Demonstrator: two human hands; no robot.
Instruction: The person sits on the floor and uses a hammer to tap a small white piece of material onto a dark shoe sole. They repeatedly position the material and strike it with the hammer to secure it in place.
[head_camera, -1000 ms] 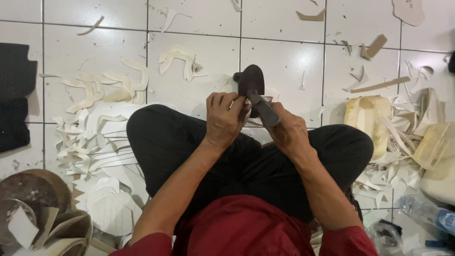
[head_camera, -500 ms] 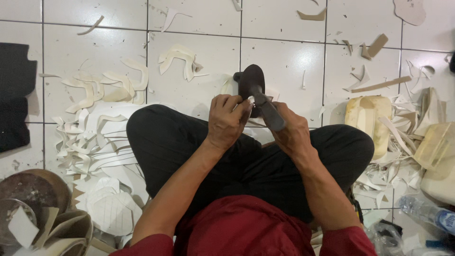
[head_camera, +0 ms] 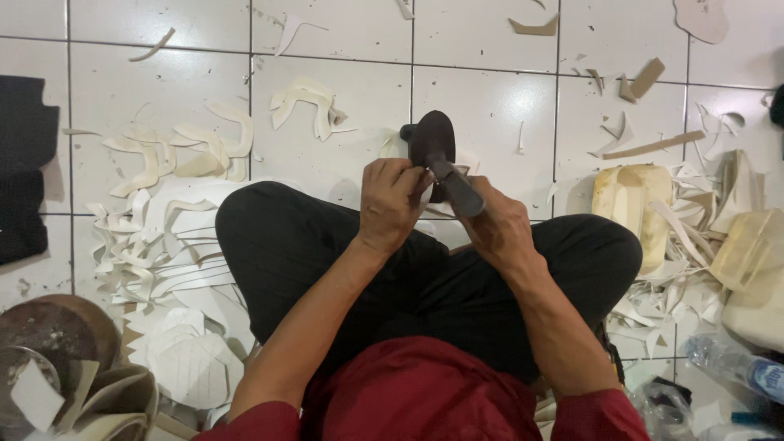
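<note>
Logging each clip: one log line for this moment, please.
left hand: grips dark sole piece | right hand: holds dark tool on it | floor: pale scraps

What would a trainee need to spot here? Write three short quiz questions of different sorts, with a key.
1. True or false: both hands are on the dark shoe-sole-shaped piece.
2. Multiple choice: the pale curved offcuts lie on A) a wooden bench, B) a white tiled floor, C) a metal tray.
3. Fill in: the clear plastic ____ lies at the lower right edge of the view.

Key
1. True: the left hand pinches it near the middle, and the right hand grips a dark tool that lies against it.
2. B.
3. Bottle.
</note>
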